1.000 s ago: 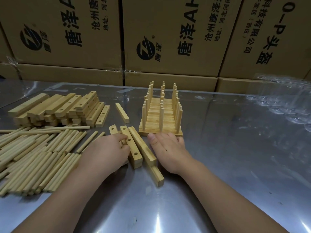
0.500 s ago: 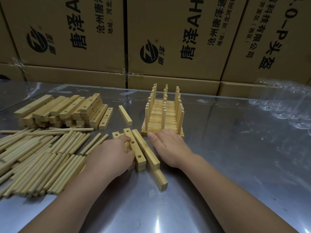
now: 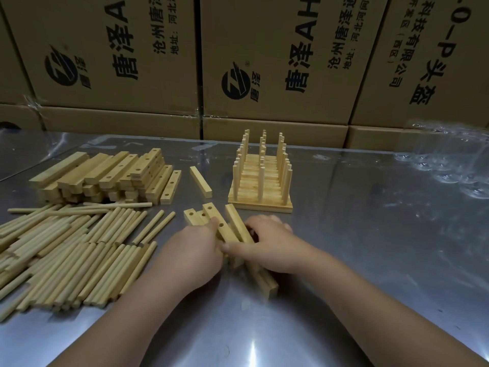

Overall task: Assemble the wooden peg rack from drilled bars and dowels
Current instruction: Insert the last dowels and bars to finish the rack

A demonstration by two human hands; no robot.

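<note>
Several drilled wooden bars (image 3: 219,223) lie side by side in the middle of the metal table (image 3: 370,247), and both hands are on them. My left hand (image 3: 193,250) holds the left bars, its fingers curled over them. My right hand (image 3: 267,247) grips the right bars, thumb at their near side. One bar end (image 3: 267,284) sticks out below my right hand. Behind the bars stands a finished peg rack (image 3: 260,178) with upright dowels. A heap of loose dowels (image 3: 74,247) lies to the left.
A stack of drilled bars (image 3: 105,176) sits at the back left, with a single bar (image 3: 200,181) lying beside it. Cardboard boxes (image 3: 277,62) wall off the back edge. Clear plastic packaging (image 3: 455,165) lies at the far right.
My right hand has moved left from beside the bars and closed over them. My left hand stays on the left bars. The view shifted slightly.
</note>
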